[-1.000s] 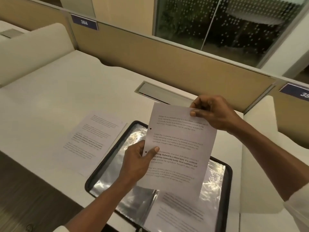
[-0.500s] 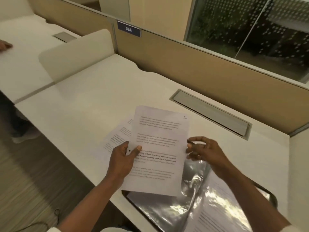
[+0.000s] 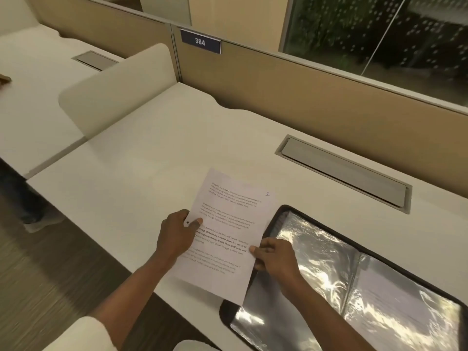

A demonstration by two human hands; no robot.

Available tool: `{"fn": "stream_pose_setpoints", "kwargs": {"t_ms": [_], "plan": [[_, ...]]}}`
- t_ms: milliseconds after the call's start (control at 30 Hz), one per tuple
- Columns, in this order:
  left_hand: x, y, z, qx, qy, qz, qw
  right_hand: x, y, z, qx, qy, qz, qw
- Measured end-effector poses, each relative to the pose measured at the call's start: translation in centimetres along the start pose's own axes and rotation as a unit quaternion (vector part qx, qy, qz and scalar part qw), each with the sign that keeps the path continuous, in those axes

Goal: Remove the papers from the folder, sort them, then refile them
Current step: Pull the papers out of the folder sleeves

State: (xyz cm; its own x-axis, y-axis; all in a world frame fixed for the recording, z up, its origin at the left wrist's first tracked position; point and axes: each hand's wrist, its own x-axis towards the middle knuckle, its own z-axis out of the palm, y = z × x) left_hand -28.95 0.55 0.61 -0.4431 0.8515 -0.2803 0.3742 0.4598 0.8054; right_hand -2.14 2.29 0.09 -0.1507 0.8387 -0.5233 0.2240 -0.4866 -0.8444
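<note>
Printed white sheet [image 3: 229, 236] tilted beside open black folder [image 3: 354, 274] with glossy sleeves

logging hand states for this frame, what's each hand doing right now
Left hand: closed on the printed sheet, thumb on top at its left edge.
Right hand: fingers pinching the same sheet's right edge.

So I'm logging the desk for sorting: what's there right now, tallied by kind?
Loose printed sheets: 1, the sheet gripped by the left hand and right hand.
Open folders with clear sleeves: 1, the folder.
Grey cable hatches in this desk: 1, the hatch.
Total: 3.
</note>
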Motion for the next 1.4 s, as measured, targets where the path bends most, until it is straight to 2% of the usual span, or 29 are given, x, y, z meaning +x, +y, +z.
{"fn": "stream_pose_setpoints", "kwargs": {"t_ms": [133, 433, 733, 900, 1033, 1133, 1200, 1300, 1400], "plan": [[3.8, -1.1, 0.0, 0.105, -0.014, 0.011, 0.994, 1.5, 0.5, 2.4, -0.035, 0.05, 0.015, 0.998], [6.9, -1.7, 1.3, 0.282, -0.026, 0.029, 0.959, 3.9, 1.4, 5.2, -0.218, 0.12, 0.066, 0.966], [7.1, -1.4, 2.2, 0.383, -0.032, 0.048, 0.922, 4.1, 2.3, 5.8, -0.364, 0.149, 0.072, 0.917], [6.8, -0.9, 2.7, 0.414, -0.009, 0.049, 0.909, 3.5, 2.0, 5.9, -0.355, 0.148, 0.059, 0.921], [6.2, -0.2, 3.1, 0.53, 0.019, 0.077, 0.844, 3.0, 2.6, 5.6, -0.322, 0.161, 0.04, 0.932], [5.3, 0.6, 3.7, 0.56, 0.019, 0.092, 0.823, 2.1, 3.1, 4.9, -0.275, 0.141, 0.018, 0.951], [4.3, 1.3, 4.7, 0.557, 0.006, 0.105, 0.824, 1.1, 3.8, 3.9, -0.257, 0.139, 0.0, 0.956], [2.1, 2.4, 6.9, 0.52, -0.025, 0.124, 0.845, -0.6, 5.0, 1.7, -0.258, 0.177, -0.021, 0.95], [-0.9, 3.7, 9.7, 0.503, -0.063, 0.17, 0.845, -2.4, 6.5, -1.0, -0.259, 0.218, -0.038, 0.94]]}}
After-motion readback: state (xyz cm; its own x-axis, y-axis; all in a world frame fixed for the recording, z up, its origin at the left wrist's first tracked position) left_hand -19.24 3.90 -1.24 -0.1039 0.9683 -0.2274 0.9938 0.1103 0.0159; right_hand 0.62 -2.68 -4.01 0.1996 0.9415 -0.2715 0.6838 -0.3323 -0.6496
